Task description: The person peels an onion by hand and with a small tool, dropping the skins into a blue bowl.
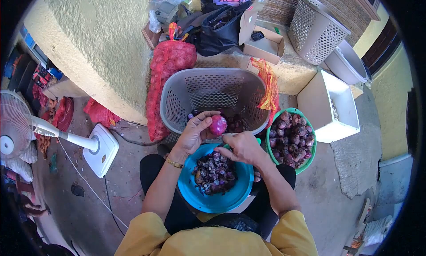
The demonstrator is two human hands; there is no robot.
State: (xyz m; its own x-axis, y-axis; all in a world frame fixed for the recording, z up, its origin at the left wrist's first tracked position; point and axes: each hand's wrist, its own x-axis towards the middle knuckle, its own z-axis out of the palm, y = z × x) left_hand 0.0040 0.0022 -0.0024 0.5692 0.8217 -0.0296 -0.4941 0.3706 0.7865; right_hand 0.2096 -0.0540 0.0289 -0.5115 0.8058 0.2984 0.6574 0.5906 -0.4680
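Observation:
My left hand (195, 132) is closed around a peeled, shiny purple red onion (218, 125), held above the near rim of a large grey perforated basket (166, 100). Just to its right, my right hand (244, 148) is closed on what looks like a green-handled knife (258, 141); its blade is hard to make out. Below both hands, between my knees, a blue basin (242, 185) holds a heap of dark onion skins and scraps (215, 174). More red onions (233, 123) lie in the bottom of the grey basket, partly hidden by my hands.
A green basket (314, 149) of unpeeled onions (290, 138) stands at right, near a white box (319, 107). Red mesh sacks (171, 63) lean left of the grey basket. A white pedestal fan (95, 145) stands at left, its cable across the floor.

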